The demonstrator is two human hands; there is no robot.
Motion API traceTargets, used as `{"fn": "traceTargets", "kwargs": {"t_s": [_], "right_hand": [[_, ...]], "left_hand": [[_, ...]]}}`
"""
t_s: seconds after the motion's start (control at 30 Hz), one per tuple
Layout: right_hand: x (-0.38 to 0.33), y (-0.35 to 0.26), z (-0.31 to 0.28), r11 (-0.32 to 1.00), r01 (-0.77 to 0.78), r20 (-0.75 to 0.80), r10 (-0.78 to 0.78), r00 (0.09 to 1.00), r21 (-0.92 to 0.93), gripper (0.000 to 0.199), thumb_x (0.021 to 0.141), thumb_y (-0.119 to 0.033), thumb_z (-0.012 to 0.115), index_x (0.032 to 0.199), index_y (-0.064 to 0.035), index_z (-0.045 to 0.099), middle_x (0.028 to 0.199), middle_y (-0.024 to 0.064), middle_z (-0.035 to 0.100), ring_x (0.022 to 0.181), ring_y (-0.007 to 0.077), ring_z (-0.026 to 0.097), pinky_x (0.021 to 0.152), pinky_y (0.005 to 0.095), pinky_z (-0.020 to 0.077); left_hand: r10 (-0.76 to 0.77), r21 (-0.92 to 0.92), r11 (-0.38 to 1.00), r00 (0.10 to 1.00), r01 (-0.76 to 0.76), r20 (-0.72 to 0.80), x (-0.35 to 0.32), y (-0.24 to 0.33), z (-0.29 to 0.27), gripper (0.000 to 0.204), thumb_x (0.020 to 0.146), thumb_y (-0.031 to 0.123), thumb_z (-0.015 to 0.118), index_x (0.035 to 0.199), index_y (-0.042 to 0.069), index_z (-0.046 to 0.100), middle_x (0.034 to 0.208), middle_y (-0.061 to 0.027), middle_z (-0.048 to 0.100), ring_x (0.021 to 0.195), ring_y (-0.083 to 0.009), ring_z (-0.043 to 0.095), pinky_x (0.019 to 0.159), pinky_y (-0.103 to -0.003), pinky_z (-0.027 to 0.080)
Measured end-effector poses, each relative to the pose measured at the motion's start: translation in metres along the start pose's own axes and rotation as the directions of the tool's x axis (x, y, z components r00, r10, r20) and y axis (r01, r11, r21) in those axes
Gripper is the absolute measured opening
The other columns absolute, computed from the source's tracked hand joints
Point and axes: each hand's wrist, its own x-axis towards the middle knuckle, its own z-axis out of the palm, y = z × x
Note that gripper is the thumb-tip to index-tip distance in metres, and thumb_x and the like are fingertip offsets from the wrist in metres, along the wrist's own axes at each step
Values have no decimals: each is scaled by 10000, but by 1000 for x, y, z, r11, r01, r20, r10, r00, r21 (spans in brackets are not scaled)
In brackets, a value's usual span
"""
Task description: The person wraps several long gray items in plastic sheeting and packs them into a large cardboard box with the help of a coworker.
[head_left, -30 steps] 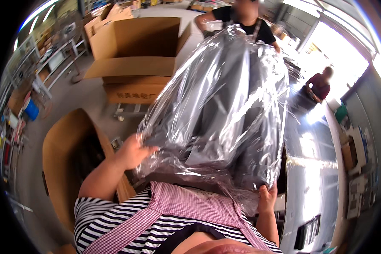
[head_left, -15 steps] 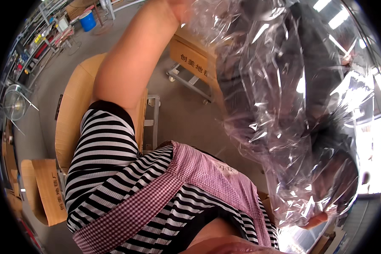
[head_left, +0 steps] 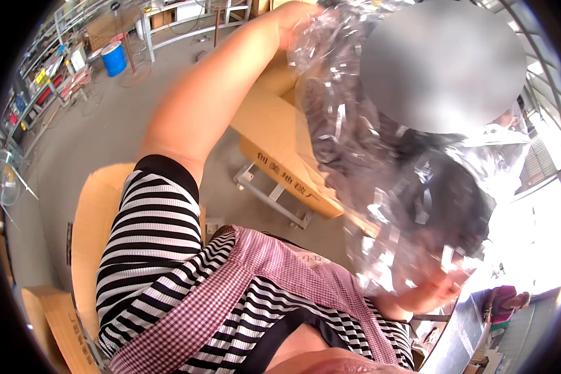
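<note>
A large clear plastic bag with something dark grey inside fills the right half of the view, crinkled and glinting. My left hand is raised high at the top and grips the bag's upper edge. My right hand holds the bag from below at the lower right, fingers curled into the plastic. The bag hangs between both hands, in front of my striped top and checked apron.
A cardboard box rests on a metal trolley behind the bag. A round wooden table stands at my left. A blue barrel and shelving stand far left. Another person sits at the lower right.
The view has swung left and down. The bag has risen and shifted to the right, my left arm lifting its top edge higher while my right hand stays under it.
</note>
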Motion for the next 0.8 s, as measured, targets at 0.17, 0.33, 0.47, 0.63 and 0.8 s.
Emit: {"fn": "traceTargets", "kwargs": {"t_s": [0.17, 0.33, 0.47, 0.63, 0.8], "right_hand": [[36, 118, 104, 996, -87, 252, 78, 964, 25, 936, 873, 51, 526, 1470, -84, -181, 877, 93, 614, 657, 136, 566, 648, 284, 508], [29, 260, 166, 987, -153, 374, 158, 914, -44, 1000, 846, 48, 594, 1367, 112, -257, 803, 82, 670, 741, 209, 648, 832, 334, 484], [27, 335, 200, 998, 62, 481, -57, 875, 7, 1030, 843, 42, 621, 1344, 140, -274, 836, 115, 679, 740, 240, 674, 858, 346, 490], [14, 443, 228, 976, 196, 486, -129, 864, -90, 1016, 820, 26, 640, 1345, 189, -214, 812, 184, 649, 661, 302, 654, 679, 364, 523], [27, 516, 241, 984, 10, 550, 91, 830, -177, 1017, 804, -49, 649, 1345, 208, -172, 784, 247, 594, 646, 391, 603, 600, 421, 496]], "left_hand": [[-30, 192, 977, 945, 97, -324, 115, -40, -117, 150, 801, 118, 625, 903, 14, 660, 790, -122, 661, 671, -258, 641, 600, -422, 527], [-35, 363, 910, 907, 202, -419, 227, -103, -181, 152, 810, 53, 594, 926, -22, 659, 793, -145, 648, 660, -263, 641, 578, -426, 509], [83, 436, 890, 891, 135, -446, 299, -141, -296, 166, 801, 55, 599, 926, -36, 658, 818, -155, 635, 677, -264, 617, 575, -441, 485], [76, 588, 769, 877, 252, -475, 397, -160, -274, 250, 784, 43, 562, 960, -110, 651, 932, -195, 658, 823, -282, 627, 668, -425, 479], [149, 660, 682, 823, 316, -548, 497, -193, -255, 293, 788, 57, 563, 1018, -105, 643, 981, -201, 660, 864, -268, 632, 715, -394, 487]]}}
